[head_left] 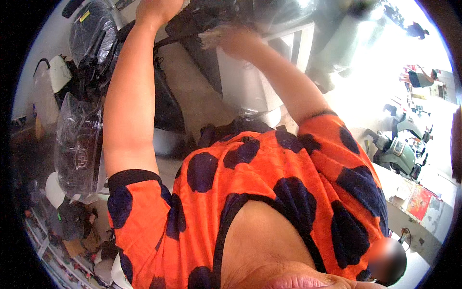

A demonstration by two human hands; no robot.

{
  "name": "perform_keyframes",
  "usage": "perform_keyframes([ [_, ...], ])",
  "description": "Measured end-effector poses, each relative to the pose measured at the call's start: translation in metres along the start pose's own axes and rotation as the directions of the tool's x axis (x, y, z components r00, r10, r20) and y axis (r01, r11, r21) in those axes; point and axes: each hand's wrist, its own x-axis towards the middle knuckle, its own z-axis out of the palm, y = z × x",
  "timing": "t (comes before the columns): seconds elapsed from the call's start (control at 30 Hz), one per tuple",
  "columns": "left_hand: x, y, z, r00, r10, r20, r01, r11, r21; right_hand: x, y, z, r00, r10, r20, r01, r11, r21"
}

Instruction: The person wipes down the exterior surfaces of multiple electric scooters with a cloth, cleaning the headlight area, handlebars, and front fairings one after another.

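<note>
**Pale cloth in the right hand, over the white panel**

Head view: the right hand (240, 42) is closed around a pale cloth (210, 39), which pokes out past the fingertips beside the upper end of a white panel (243, 82). Haze and glare blur this area, so whether the cloth touches the panel is hard to say. The left hand (159, 8) is cut off by the upper edge; I cannot tell if its fingers are spread or pinching anything.

For good handling, I would fold the cloth into a flat pad, so that no loose end snags on nearby parts, and press lightly and evenly, since the panel looks smooth and likely to show scratches. A steady left hand on something firm would probably help the reach.

As for markings, a yellow label (85, 16) sits on a plastic-wrapped black part (94, 36), too small to read. A raised emblem (82, 158) shows through a clear-wrapped part (77, 137) at left. At right, a red printed sheet (420, 201) lies on a pale ledge (437, 226); its print is not legible.
</note>
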Motion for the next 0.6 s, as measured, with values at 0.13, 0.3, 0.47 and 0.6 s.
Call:
perform_keyframes([
  [0.13, 0.004, -0.027, 0.000, 0.977, 0.202, 0.064, -0.211, 0.885, 0.414, -0.074, 0.001, -0.044, 0.958, 0.237, -0.163, -0.222, 0.969, 0.106],
  [0.3, 0.009, 0.013, -0.004, 0.938, -0.279, 0.208, 0.271, 0.960, 0.066, -0.114, 0.060, -0.027, 0.906, 0.112, -0.408, -0.120, 0.993, 0.007],
  [0.47, 0.023, -0.048, 0.011, 0.998, -0.010, 0.059, 0.016, 0.995, -0.100, -0.104, 0.085, -0.032, 0.871, 0.014, -0.492, 0.028, 0.997, 0.078],
  [0.6, 0.021, -0.037, 0.012, 0.992, -0.059, 0.109, 0.066, 0.996, -0.064, -0.108, 0.109, -0.023, 0.854, -0.143, -0.500, 0.161, 0.987, -0.007],
])
